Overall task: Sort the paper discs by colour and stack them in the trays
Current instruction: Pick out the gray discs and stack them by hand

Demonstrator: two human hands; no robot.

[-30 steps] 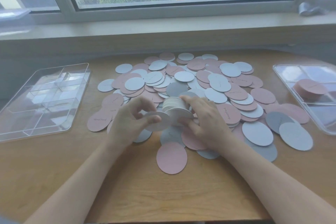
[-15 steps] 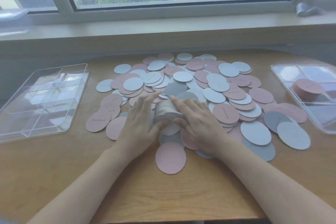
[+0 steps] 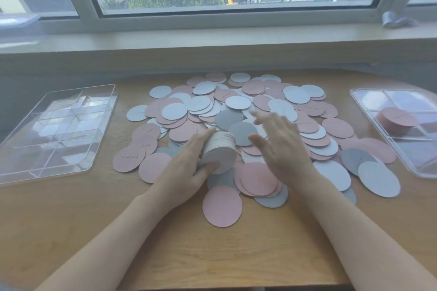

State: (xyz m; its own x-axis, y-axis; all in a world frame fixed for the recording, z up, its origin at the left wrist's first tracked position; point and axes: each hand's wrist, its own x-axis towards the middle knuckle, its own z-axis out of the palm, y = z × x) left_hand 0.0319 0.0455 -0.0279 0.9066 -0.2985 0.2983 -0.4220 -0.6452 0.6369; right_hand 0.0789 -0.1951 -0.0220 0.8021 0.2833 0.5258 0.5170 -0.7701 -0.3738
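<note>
Head view: your left hand [image 3: 189, 170] is gripping the stack of white discs [image 3: 220, 151] on its edge, thumb under and fingers over, likely to keep the rims aligned for a tray. It's sitting on the near middle of the loose disc pile [image 3: 260, 125]. Your right hand [image 3: 281, 146] is hovering just right of the stack, fingers spread, holding nothing. Discs are looking thin, matte, round: pink, white, grey. Pink stack [image 3: 397, 123] is sitting in the clear plastic right tray [image 3: 423, 172], right of the pile; the divided left tray [image 3: 59, 168] is showing no discs.
</note>
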